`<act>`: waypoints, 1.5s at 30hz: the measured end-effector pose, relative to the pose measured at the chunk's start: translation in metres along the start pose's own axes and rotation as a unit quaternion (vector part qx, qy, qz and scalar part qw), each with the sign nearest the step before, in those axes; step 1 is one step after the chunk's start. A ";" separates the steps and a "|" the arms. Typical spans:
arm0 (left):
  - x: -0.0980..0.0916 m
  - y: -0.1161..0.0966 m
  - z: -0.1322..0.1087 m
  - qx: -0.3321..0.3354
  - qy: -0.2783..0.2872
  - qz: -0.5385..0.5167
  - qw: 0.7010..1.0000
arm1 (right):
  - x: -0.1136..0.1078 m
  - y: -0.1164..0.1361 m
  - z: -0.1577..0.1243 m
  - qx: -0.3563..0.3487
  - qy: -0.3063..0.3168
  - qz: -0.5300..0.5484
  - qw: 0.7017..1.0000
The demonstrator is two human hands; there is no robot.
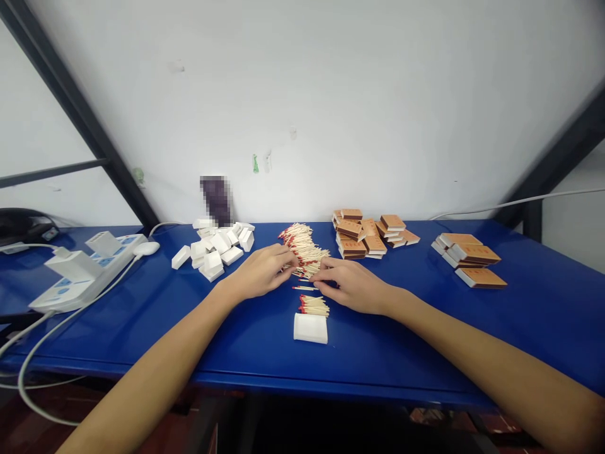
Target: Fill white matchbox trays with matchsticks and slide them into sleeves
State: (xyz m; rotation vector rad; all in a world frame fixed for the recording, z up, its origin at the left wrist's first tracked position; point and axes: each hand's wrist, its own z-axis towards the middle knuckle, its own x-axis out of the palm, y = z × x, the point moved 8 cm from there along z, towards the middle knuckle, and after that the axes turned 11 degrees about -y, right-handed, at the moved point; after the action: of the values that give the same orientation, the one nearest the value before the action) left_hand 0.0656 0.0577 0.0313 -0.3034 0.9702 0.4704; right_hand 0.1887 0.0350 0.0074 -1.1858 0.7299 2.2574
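A big heap of red-headed matches (302, 243) lies on the blue table between my hands. My left hand (265, 271) has its thumb and fingers pinched on matches at the heap's near left side, by the red heads. Opposite it, my right hand (352, 285) pinches the pale stick ends; exactly how many matches are held is hidden. A few loose matches (305, 288) lie just below the fingers. Closer to me is a small bundle of matches (314, 306), heads to the left. Directly in front of that bundle sits a white matchbox tray (311, 328).
White matchbox trays (215, 246) are piled at the back left near a pixelated dark object (217, 198). Brown matchboxes (363, 234) form a pile behind my right hand, with several more matchboxes (472, 255) farther right. A power strip (89, 277) with cables occupies the left side.
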 end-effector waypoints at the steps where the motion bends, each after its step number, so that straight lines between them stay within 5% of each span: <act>1: 0.001 -0.001 0.000 0.002 0.001 -0.002 1.000 | 0.001 0.000 0.000 0.001 0.000 0.001 1.000; 31: 0.006 -0.007 0.001 0.017 -0.031 -0.036 0.999 | 0.004 -0.002 0.005 0.024 0.005 0.061 0.998; 38: -0.004 -0.022 0.003 0.049 -0.092 -0.033 0.994 | -0.020 -0.011 0.004 0.071 -0.107 0.095 0.987; 45: -0.016 -0.035 0.005 0.084 -0.148 -0.030 0.985 | -0.021 -0.017 0.004 0.104 -0.124 0.123 0.979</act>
State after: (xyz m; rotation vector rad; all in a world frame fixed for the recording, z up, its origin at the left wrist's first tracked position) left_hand 0.0791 0.0260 0.0483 -0.1060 0.7031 0.3636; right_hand 0.2077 0.0468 0.0227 -0.7332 1.0282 2.3982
